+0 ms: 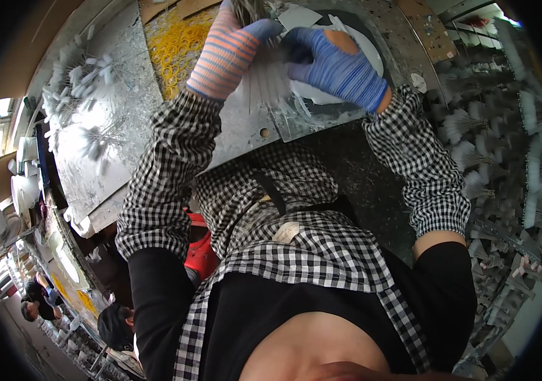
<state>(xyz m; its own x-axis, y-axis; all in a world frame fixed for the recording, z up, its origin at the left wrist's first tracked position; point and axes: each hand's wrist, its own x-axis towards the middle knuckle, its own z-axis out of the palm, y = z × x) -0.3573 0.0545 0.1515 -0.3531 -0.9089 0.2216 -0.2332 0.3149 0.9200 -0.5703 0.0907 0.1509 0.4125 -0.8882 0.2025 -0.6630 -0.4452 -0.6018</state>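
My left hand [225, 54], in an orange-and-grey striped glove with a blue thumb, is closed round a bundle of thin wire-like strands [247, 11] at the top of the view. Below the grip, pale strands [263, 79] fan downward, blurred by motion. My right hand [341, 66], in a blue striped glove with an orange patch, is curved beside the bundle. A gap shows between its thumb and fingers, and its fingertips are somewhat smeared. Under it lies a white rounded sheet or plate [372, 54] on a dark surface, partly hidden by the hand.
Many yellow rings [172, 47] lie on the metal worktop [239, 130] left of my hands. Further left are white-tipped thin pieces [87, 79]. Racks of grey fan-shaped bundles [468, 124] fill the right side. A red object [199, 244] sits below the bench; other people [115, 325] are at lower left.
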